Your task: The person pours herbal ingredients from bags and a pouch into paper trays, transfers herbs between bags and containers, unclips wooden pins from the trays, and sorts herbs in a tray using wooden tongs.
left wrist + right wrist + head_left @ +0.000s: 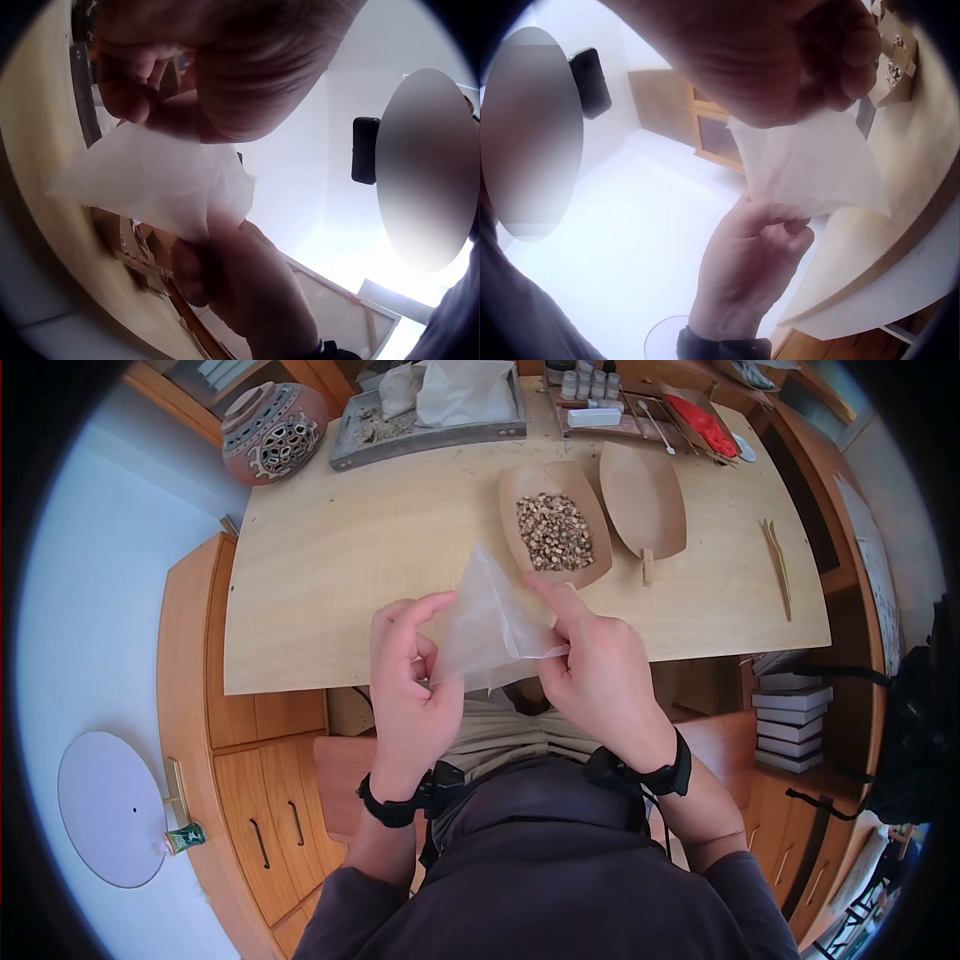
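Observation:
Between the two hands is a thin, translucent white pouch (480,620), cone-shaped, its narrow tip pointing away over the table edge. My left hand (408,675) pinches its left side near the wide end, with the index finger raised and bent beside it. On the other side, my right hand (605,665) grips the right corner between thumb and fingers, index finger extended toward a brown paper tray (508,485). Small chopped brown pieces (556,532) fill the middle of that tray. In the right wrist view, the left hand (742,259) holds the pouch's lower edge.
A second paper tray (645,495) with a small wooden clip (647,566) stands beside the first. Wooden tweezers (777,568) lie at the right. Behind are a grey wooden tray (430,445), a patterned pot (272,435) and small bottles (590,385).

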`<state>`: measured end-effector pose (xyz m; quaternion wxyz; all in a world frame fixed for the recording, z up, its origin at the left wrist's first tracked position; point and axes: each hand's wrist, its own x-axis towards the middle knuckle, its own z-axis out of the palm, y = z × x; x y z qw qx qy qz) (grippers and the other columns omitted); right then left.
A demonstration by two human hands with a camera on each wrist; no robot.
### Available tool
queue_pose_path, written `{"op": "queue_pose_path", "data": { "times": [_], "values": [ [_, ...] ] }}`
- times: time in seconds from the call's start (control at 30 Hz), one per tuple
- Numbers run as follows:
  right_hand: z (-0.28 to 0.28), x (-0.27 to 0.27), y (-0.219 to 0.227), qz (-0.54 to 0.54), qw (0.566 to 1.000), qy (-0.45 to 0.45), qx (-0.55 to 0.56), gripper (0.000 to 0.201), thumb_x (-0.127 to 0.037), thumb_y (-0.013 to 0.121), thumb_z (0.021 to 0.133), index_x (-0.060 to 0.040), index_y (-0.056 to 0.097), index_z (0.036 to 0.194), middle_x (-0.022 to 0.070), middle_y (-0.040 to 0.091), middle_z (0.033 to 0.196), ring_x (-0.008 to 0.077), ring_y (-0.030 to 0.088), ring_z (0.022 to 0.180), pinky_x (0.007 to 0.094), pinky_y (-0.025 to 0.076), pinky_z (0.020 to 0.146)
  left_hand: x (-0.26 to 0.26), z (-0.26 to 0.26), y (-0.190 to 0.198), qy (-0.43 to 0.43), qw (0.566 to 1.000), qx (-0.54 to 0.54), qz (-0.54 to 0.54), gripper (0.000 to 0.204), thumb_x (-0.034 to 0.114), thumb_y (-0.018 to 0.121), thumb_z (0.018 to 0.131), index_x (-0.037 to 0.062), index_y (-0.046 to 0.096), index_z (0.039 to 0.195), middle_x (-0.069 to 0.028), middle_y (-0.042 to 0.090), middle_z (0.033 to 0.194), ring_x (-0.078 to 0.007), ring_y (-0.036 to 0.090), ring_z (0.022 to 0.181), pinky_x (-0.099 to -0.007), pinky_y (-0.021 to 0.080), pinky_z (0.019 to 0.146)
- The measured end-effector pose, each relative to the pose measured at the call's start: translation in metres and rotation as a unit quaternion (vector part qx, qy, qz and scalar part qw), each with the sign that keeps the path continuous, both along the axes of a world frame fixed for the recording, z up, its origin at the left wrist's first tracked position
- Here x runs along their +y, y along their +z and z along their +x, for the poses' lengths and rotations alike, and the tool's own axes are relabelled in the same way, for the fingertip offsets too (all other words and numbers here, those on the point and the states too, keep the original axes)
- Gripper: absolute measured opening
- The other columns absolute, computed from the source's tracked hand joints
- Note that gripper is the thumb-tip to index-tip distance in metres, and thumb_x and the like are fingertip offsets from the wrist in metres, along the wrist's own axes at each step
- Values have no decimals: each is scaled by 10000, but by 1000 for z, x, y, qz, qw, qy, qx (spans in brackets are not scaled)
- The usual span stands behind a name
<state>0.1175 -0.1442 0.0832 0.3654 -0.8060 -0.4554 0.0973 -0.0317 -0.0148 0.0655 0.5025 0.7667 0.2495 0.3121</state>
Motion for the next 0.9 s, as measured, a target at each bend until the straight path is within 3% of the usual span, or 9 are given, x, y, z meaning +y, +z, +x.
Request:
{"op": "queue_pose_path", "data": {
  "times": [0.13,0.2,0.23,0.3,0.33,0.4,0.63,0.9],
  "values": [
    [3,0,0,13,999,20,28,592,40,556,781,-86,579,1359,189,629,701,366,646,625,411,524,616,4,-1,3,-15,1000,16,6,606,-157,532,781,61,581,1344,-72,505,1188,-76,475,706,-206,438,630],
    [4,2,-1,70,994,47,64,468,-17,584,815,-100,628,1274,210,658,725,409,662,687,493,530,641,5,-1,5,-41,998,33,41,636,-74,648,805,70,533,1414,-100,522,1280,-151,571,916,-267,495,767],
    [4,2,0,70,994,46,64,468,-17,584,815,-100,628,1274,210,658,725,409,662,687,493,530,641,6,-1,8,-41,998,33,41,636,-74,648,805,70,533,1414,-100,522,1280,-151,571,916,-267,495,767],
    [5,1,2,74,991,53,100,443,-11,543,831,-89,655,1253,229,667,785,415,663,716,490,532,670,8,-3,15,-126,987,27,95,856,50,805,767,89,408,1525,-140,462,1449,-260,531,1236,-356,489,953],
    [5,1,4,73,991,52,100,443,-11,543,831,-89,655,1253,229,667,785,415,663,716,490,532,670,9,-5,16,-127,987,27,95,856,50,805,767,89,408,1525,-140,462,1449,-260,531,1236,-356,489,953],
    [5,3,6,82,982,65,157,428,-19,512,847,-56,659,1247,252,668,822,422,666,733,482,537,684,10,-9,16,-205,976,73,17,1140,137,916,676,112,248,1601,-162,353,1564,-324,422,1397,-425,434,1085],
    [-3,5,15,77,966,99,225,378,-35,493,879,0,644,1223,294,655,853,452,659,766,474,535,711,1,0,-5,-138,984,94,53,1276,135,945,633,120,137,1621,-182,287,1590,-335,454,1378,-428,484,1073],
    [-3,10,18,73,967,99,223,349,-40,511,877,75,616,1190,325,632,817,483,643,761,494,518,704,-3,8,-12,-153,986,59,-39,1369,143,962,618,90,35,1625,-202,315,1546,-326,490,1344,-422,506,1050]
  ]
}}
